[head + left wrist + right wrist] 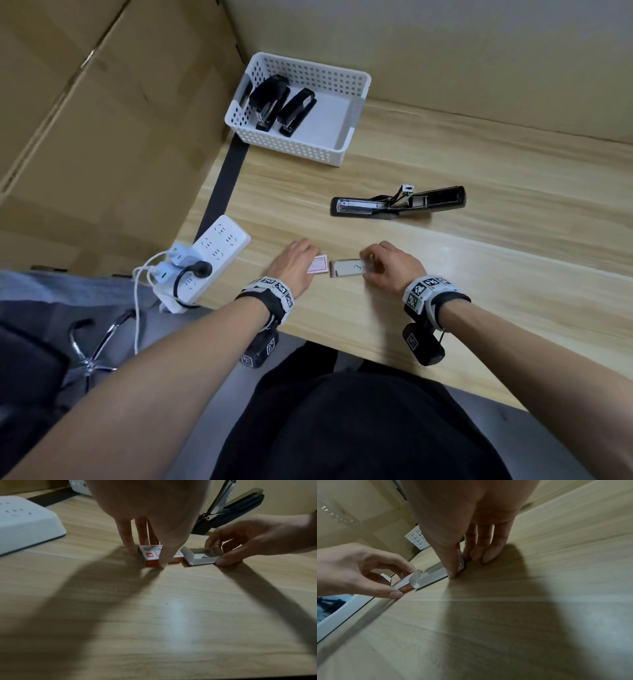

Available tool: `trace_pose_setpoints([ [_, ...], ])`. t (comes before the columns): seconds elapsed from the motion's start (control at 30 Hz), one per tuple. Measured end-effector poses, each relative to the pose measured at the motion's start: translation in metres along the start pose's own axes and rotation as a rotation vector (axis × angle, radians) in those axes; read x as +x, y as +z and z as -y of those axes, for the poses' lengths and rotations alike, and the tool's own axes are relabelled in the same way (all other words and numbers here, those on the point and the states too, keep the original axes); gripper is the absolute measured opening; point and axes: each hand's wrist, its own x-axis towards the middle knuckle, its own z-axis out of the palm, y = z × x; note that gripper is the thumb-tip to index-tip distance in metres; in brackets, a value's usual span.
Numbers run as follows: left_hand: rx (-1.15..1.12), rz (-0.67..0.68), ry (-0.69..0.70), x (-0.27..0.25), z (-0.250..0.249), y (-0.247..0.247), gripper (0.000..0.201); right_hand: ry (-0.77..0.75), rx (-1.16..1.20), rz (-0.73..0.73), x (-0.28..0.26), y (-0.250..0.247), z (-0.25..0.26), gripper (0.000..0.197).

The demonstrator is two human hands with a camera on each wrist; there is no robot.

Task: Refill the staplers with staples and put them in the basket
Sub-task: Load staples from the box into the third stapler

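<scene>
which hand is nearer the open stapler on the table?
Right. The right hand, pinching the staple tray, sits just below the open stapler; the left hand, holding the box sleeve, is further off to the left.

Under the left hand: staple box sleeve, white top with red-outlined panel, orange-red sides. Under the right hand: inner tray, plain grey-white card, silvery content inside. Beyond the right hand: opened stapler, black body, bright silver metal track. Beyond the left hand: basket, white, walls patterned with rows of round holes; two staplers inside, black. Left of the left hand: power strip, white, with white plugs and one black plug. Table: pale wood grain in light bands. Both wrists: black straps with black-and-white square marker patterns.
</scene>
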Motion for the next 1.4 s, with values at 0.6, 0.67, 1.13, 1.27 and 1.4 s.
trace_pose_setpoints([
  [0.6,-0.15,-0.031,0.086,0.003,-0.009,0.013,0.033,-0.067,0.045,-0.039,0.007,0.012,0.003,0.037],
  [0.67,-0.149,-0.038,0.075,0.003,-0.009,0.013,0.032,-0.051,0.047,-0.054,0.007,0.014,0.004,0.037],
  [1.13,-0.16,-0.014,0.016,0.002,-0.019,0.01,0.032,-0.106,0.124,-0.034,0.008,0.009,0.004,0.039],
  [1.27,-0.141,-0.052,0.042,0.01,-0.031,0.014,0.03,-0.094,0.2,-0.037,0.003,0.003,-0.002,0.046],
  [1.4,-0.137,-0.051,0.056,0.018,-0.037,0.016,0.031,-0.035,0.209,-0.069,-0.004,-0.006,-0.015,0.034],
])
